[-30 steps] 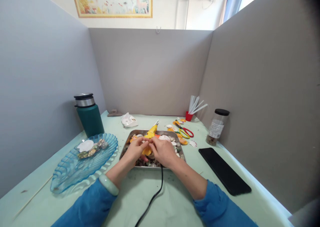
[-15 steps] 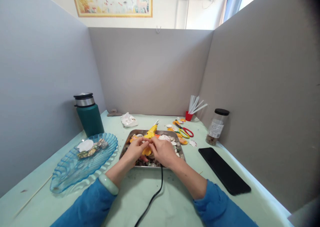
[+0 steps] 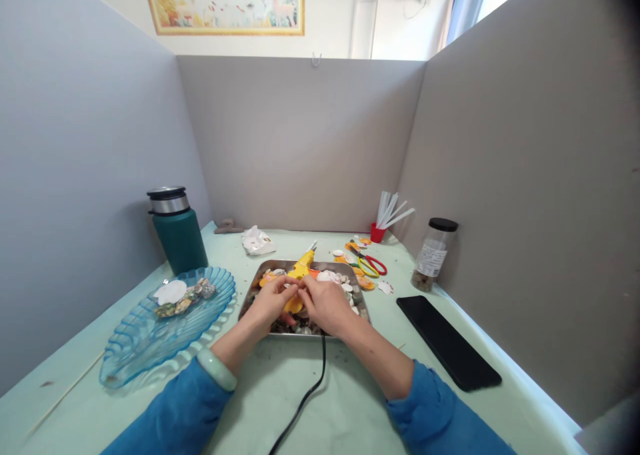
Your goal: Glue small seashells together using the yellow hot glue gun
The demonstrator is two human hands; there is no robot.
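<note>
Over the metal tray [image 3: 350, 265], my left hand [image 3: 271, 299] and my right hand [image 3: 327, 301] meet at the fingertips. Both are closed in a pinch; whatever lies between the fingers is too small or hidden to name. Under and behind them a yellow glue gun [image 3: 303, 264] rests across the tray, its nozzle pointing away from me and its black cord [image 3: 313, 389] running toward me. Shells [image 3: 345, 281] and small stones fill the tray around it, partly covered by my hands.
On the left are a blue glass dish [image 3: 145, 348] holding shells, a green flask [image 3: 180, 238] and a thin stick [image 3: 65, 395]. To the right are scissors [image 3: 373, 265], a red cup [image 3: 377, 233] of glue sticks, a jar [image 3: 433, 255] and a black phone [image 3: 447, 341]. Grey partitions [image 3: 300, 141] surround the table.
</note>
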